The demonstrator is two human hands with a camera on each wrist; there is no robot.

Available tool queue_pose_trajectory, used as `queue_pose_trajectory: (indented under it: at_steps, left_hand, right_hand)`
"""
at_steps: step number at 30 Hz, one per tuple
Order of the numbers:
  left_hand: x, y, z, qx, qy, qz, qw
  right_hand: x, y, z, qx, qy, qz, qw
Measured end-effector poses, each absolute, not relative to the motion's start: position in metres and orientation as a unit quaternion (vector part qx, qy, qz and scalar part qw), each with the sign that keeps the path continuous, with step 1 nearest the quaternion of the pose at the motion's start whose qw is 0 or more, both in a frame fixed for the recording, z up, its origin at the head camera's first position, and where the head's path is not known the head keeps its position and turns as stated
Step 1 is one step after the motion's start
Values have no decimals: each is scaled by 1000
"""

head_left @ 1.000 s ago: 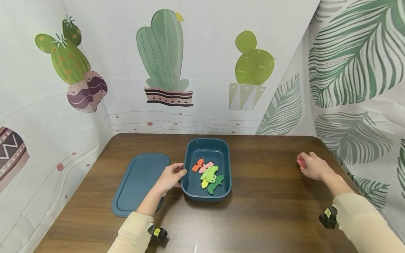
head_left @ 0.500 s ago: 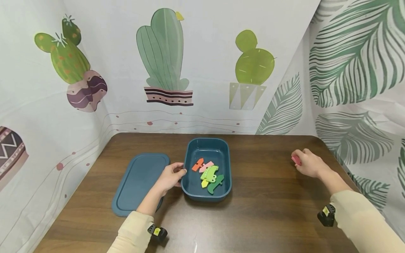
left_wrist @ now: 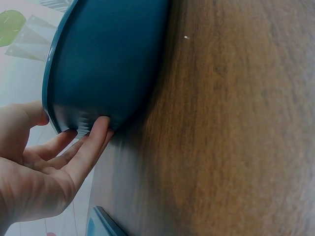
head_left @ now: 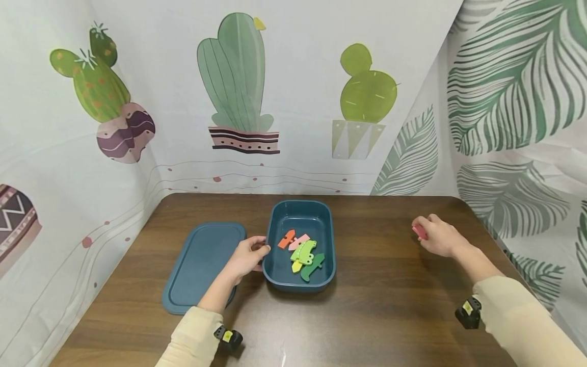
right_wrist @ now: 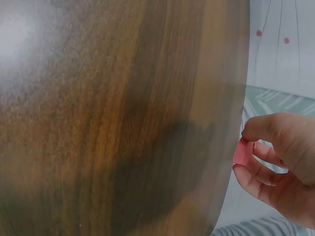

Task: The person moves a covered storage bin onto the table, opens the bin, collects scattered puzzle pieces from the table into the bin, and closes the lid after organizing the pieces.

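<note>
1. Head view: your right hand pinches a small pink piece above the table, well apart from the blue box. Your pinch is small, so the piece could slip and drop on the way.
2. Head view: your left hand rests on the box's left wall, fingers loose, holding nothing. The lid lies just beside it. If you push too hard, the box could slide, and the colored pieces inside could shake about.
3. Left wrist view: your fingertips only touch the box low on its side. That is a weak hold, so a bump from your other hand could move the box.
4. Right wrist view: the pink piece sits between your thumb and fingers, close to the table's edge. If it drops there, it could fall off the table.
</note>
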State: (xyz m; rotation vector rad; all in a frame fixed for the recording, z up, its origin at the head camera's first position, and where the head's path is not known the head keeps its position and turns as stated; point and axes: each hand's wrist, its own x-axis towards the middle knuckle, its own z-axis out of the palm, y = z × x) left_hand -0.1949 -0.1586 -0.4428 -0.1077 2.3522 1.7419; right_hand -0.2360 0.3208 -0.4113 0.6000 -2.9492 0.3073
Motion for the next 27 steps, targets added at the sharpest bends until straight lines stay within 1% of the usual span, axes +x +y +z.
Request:
queue_pose_trajectory:
  at_steps: [14, 22, 27]
  left_hand:
    - [-195, -159, -445, -35, 797, 594, 103]
    - [-195, -159, -444, -30, 792, 600, 105]
    - [-195, -159, -446, -21, 788, 606, 111]
  right_hand:
    - [-234, 300, -404, 232, -966, 99, 59]
    - [-235, 292, -405, 256, -958, 97, 82]
    - [-235, 285, -404, 269, -954, 99, 84]
